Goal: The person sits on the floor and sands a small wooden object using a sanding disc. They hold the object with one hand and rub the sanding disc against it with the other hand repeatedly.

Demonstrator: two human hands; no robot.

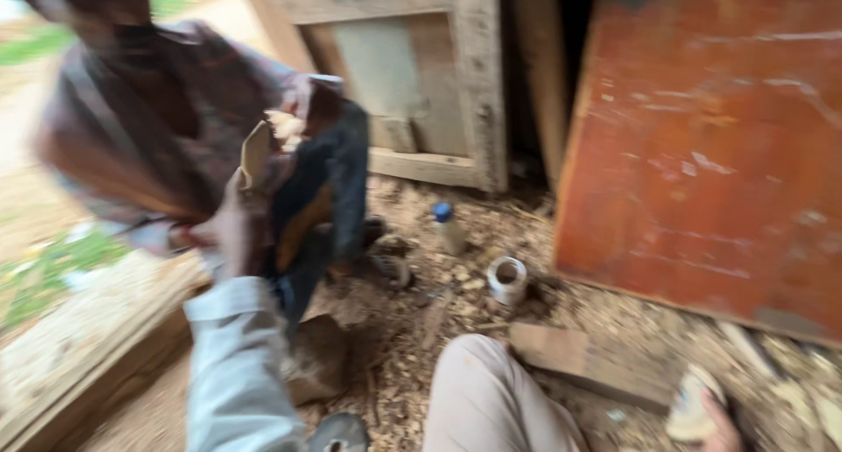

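One flat, pale, tapered wooden piece (255, 152) stands upright in the left hand (230, 228), fingers wrapped shut around its lower end, raised toward the seated co-worker (175, 128), so this looks like a handover needing a steady hold. The right hand (715, 426), low at the frame corner, rests on a light rounded wooden block (688, 408); its grip is too blurred to tell.

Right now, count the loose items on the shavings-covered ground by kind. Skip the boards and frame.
Plastic bottle with blue cap: 1
White roll: 1
Flat wood block: 1
Total: 3
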